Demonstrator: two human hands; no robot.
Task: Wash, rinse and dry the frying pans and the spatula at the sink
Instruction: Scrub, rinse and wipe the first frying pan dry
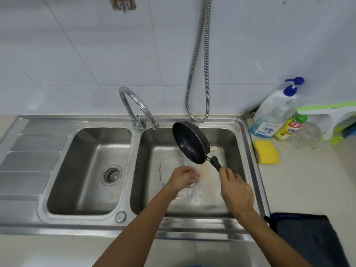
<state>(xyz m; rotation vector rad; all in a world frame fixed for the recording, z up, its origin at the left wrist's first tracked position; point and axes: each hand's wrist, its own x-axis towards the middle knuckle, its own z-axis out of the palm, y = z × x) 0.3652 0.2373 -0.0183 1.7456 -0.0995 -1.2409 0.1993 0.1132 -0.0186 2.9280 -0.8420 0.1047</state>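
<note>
Pan (pixel 190 143) handle within right-hand fingers (pixel 226 175) (tilted, above right basin (pixel 227 139))

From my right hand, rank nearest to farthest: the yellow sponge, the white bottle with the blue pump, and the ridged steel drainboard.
1. Yellow sponge, counter right of the right hand.
2. White bottle with blue pump, back right.
3. Ridged steel drainboard, far left.

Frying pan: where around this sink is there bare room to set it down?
The ribbed drainboard at far left is bare, and the left basin holds only its strainer. Counter lies free between the yellow sponge and the dark cloth. Crowded: the bottles in the back right corner, and the right basin, under the left hand and right hand.
</note>
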